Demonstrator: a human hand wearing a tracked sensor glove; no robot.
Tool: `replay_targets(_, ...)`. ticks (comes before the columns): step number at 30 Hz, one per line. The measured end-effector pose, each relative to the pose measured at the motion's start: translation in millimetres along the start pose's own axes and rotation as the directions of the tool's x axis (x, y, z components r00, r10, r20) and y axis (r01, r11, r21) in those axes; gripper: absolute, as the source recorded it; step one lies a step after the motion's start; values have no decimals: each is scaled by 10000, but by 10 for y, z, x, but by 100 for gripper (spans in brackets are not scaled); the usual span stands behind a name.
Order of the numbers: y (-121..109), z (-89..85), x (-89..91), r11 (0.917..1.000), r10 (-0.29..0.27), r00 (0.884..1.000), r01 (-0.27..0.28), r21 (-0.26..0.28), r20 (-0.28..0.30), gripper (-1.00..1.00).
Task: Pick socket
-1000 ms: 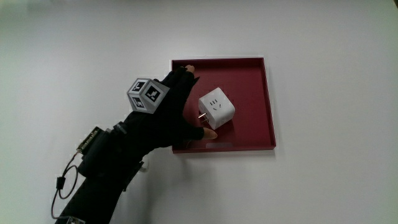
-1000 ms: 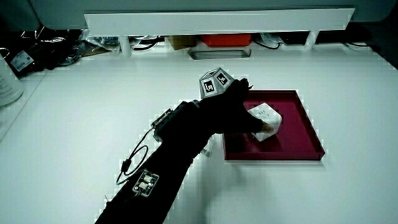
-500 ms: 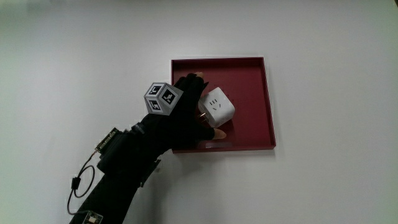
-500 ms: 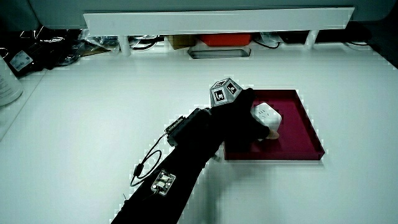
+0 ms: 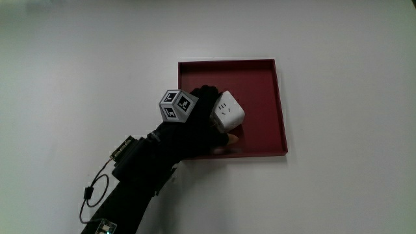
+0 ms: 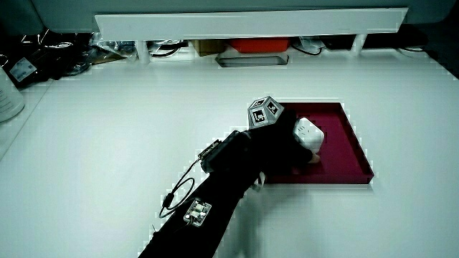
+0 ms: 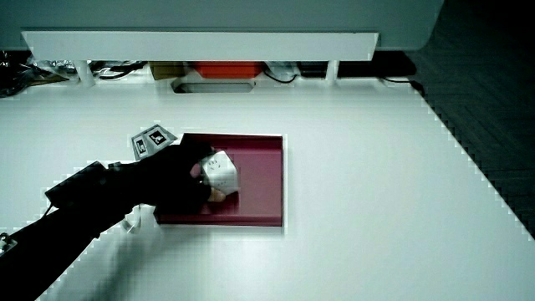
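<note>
One white cube-shaped plastic socket (image 5: 227,111) sits in the shallow dark-red square tray (image 5: 263,84) on the white bench (image 5: 338,78). The black-gloved hands (image 5: 195,127) grips it, fingers curled around it.

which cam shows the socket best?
Main view: the socket shows its slotted face from above in the red tray, the hand gripping it. In both side views the glove covers part of it.

No readable text, brand or nos. anywhere; patterned cube (image 5: 177,105) on the hand (image 5: 195,127) shows only b/w marker squares.
</note>
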Motion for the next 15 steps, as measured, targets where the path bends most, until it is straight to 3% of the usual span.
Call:
replay_targets(8,-18,22,-47,9987,144,9984,-170,481,547,48)
replay_targets(15,-6,-35,-9,9971,437,9983,-460,600,394,76)
